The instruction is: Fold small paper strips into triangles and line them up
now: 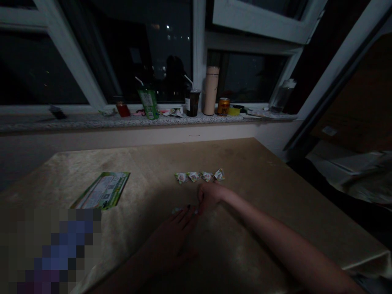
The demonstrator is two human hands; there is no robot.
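Observation:
In dim light my left hand (174, 237) lies flat on the tan table (251, 171), fingers stretched out and pressing on a small folded paper piece (178, 210) at its fingertips. My right hand (208, 196) is curled just to the right of it, fingers pinched together at the same small piece. Just beyond my right hand, a row of several small folded paper pieces (199, 176) lies side by side on the table.
A green printed leaflet (102, 190) lies flat at the left. On the window sill (76, 121) stand a green drink carton with straw (148, 102), a dark cup with straw (192, 102), a tall beige flask (211, 90), an orange can (223, 106) and a red jar (123, 109).

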